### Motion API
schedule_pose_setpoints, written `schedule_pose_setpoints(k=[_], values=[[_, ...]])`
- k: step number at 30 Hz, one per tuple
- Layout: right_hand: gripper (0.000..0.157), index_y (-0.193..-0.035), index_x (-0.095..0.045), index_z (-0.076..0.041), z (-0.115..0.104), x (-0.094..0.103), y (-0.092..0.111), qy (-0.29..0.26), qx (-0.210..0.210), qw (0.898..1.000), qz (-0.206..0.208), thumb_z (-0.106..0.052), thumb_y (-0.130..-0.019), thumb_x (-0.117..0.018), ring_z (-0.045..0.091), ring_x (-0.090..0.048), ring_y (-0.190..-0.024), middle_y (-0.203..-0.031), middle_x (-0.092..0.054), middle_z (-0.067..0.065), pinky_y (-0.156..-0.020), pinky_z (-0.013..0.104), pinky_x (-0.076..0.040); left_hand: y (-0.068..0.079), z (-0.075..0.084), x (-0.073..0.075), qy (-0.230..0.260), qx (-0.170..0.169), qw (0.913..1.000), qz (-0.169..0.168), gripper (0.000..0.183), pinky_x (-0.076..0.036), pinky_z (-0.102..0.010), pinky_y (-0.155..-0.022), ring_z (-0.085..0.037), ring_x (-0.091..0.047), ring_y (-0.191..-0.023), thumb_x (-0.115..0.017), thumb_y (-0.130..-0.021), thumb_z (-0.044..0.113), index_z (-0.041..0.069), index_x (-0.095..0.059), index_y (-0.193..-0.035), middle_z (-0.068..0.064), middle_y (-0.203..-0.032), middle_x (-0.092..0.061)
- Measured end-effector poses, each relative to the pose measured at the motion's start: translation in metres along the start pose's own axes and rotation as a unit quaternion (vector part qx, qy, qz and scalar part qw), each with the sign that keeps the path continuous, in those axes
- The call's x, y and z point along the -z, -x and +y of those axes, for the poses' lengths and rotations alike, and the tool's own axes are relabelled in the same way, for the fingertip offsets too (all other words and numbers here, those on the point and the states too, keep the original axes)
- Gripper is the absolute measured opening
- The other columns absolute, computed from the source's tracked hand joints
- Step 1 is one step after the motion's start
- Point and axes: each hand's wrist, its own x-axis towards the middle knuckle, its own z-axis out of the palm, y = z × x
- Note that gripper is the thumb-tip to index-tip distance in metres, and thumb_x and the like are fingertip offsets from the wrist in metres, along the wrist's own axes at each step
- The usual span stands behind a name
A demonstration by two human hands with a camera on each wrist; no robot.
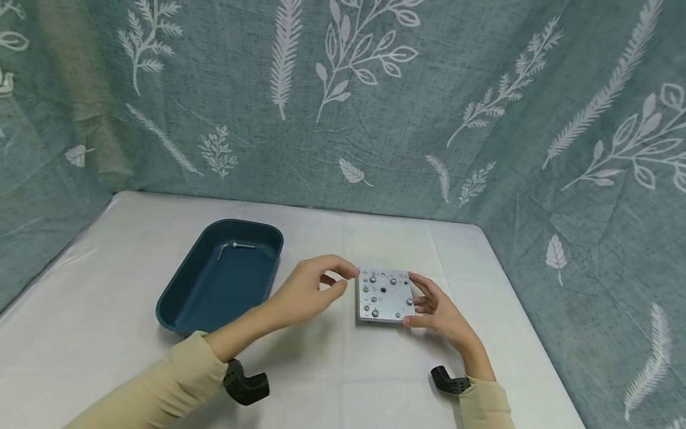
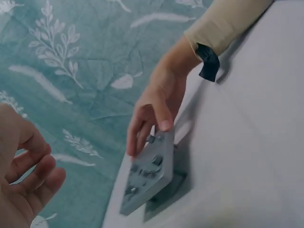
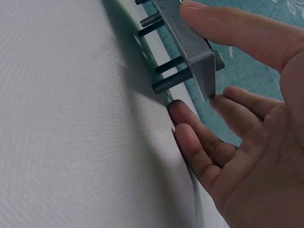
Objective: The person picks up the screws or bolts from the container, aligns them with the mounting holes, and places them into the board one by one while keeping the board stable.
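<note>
A square silvery metal plate [image 1: 390, 301], fitted with several bolts and holes, is over the white table. My right hand [image 1: 442, 314] holds it at the right side, thumb at the near corner and index finger at the far corner. In the right wrist view, threaded bolt shanks [image 3: 172, 81] stick out of the plate's underside toward the cloth. My left hand [image 1: 311, 289] is just left of the plate, fingers loosely bent and nothing between them. In the left wrist view its fingertips [image 2: 56, 178] are apart from the plate, whose bolt heads [image 2: 156, 160] face up.
A dark blue tray [image 1: 170, 298] stands to the left, partly behind the left forearm. Inside it lie a bolt [image 1: 245, 245] and a small bent metal key [image 1: 221, 252]. A green leaf-patterned curtain [image 1: 300, 149] encloses the white-clothed table [image 1: 396, 369] at the back and sides.
</note>
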Motion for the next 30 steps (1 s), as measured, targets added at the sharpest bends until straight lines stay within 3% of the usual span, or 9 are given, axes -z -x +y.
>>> schedule_pose_setpoints(k=[4,7,11,14,20,25,30], values=[[0.101,-0.152,-0.035,-0.026,0.001,0.0,0.001,0.0,-0.001,1.0,0.002,-0.014,-0.07,-0.091,0.03,-0.051,-0.115,-0.154,-0.035,-0.001,-0.097,0.048,-0.042,0.011,0.007,0.041,-0.039,-0.008,0.9992,0.006,0.022,-0.054,-0.028,-0.08,-0.012,-0.063,-0.099,-0.06,-0.093,-0.002,0.011,-0.071,-0.107,0.003,-0.108,-0.068],[0.101,-0.153,-0.034,-0.026,0.002,-0.001,0.001,0.0,-0.003,1.0,-0.002,-0.016,-0.07,-0.091,0.03,-0.052,-0.115,-0.154,-0.036,-0.002,-0.097,0.048,-0.042,0.019,0.001,0.073,-0.101,0.004,0.9949,-0.002,0.019,-0.054,-0.03,-0.077,-0.013,-0.063,-0.095,-0.061,-0.094,0.0,0.01,-0.07,-0.107,0.0,-0.107,-0.068],[0.102,-0.153,-0.034,-0.026,0.002,-0.003,0.001,-0.002,-0.006,1.0,-0.003,-0.017,-0.069,-0.091,0.029,-0.052,-0.115,-0.153,-0.036,-0.003,-0.097,0.046,-0.042,0.024,-0.02,0.112,-0.18,0.038,0.9828,-0.01,0.016,-0.055,-0.037,-0.078,-0.02,-0.064,-0.095,-0.063,-0.094,0.002,0.006,-0.069,-0.109,-0.005,-0.107,-0.068],[0.102,-0.153,-0.035,-0.026,0.002,-0.003,0.001,-0.003,-0.006,1.0,0.0,-0.016,-0.069,-0.092,0.028,-0.052,-0.115,-0.153,-0.037,-0.003,-0.097,0.046,-0.042,0.027,-0.041,0.133,-0.207,0.075,0.9752,-0.021,0.017,-0.053,-0.044,-0.079,-0.026,-0.064,-0.096,-0.063,-0.094,0.002,0.001,-0.067,-0.111,-0.012,-0.107,-0.067],[0.101,-0.153,-0.034,-0.024,0.001,-0.001,0.001,-0.003,0.001,1.0,0.001,-0.016,-0.07,-0.091,0.029,-0.053,-0.115,-0.153,-0.037,-0.001,-0.096,0.046,-0.043,0.025,-0.077,0.154,-0.176,0.16,0.9708,-0.033,0.022,-0.052,-0.047,-0.082,-0.034,-0.063,-0.099,-0.062,-0.095,0.004,-0.005,-0.064,-0.116,-0.02,-0.111,-0.065],[0.101,-0.153,-0.034,-0.024,0.001,0.001,0.002,0.0,0.001,1.0,0.003,-0.015,-0.07,-0.091,0.029,-0.053,-0.115,-0.153,-0.037,-0.001,-0.095,0.045,-0.043,0.016,-0.094,0.16,-0.17,0.185,0.9678,-0.013,0.024,-0.053,-0.046,-0.079,-0.036,-0.063,-0.097,-0.063,-0.095,0.005,-0.007,-0.064,-0.115,-0.021,-0.108,-0.066],[0.1,-0.153,-0.035,-0.024,0.002,0.0,0.001,0.002,-0.001,1.0,0.002,-0.014,-0.07,-0.09,0.029,-0.052,-0.115,-0.154,-0.036,-0.001,-0.097,0.047,-0.042,0.013,-0.107,0.159,-0.177,0.222,0.9589,-0.005,0.025,-0.049,-0.052,-0.083,-0.04,-0.06,-0.1,-0.063,-0.094,0.005,-0.009,-0.063,-0.114,-0.024,-0.109,-0.065]])
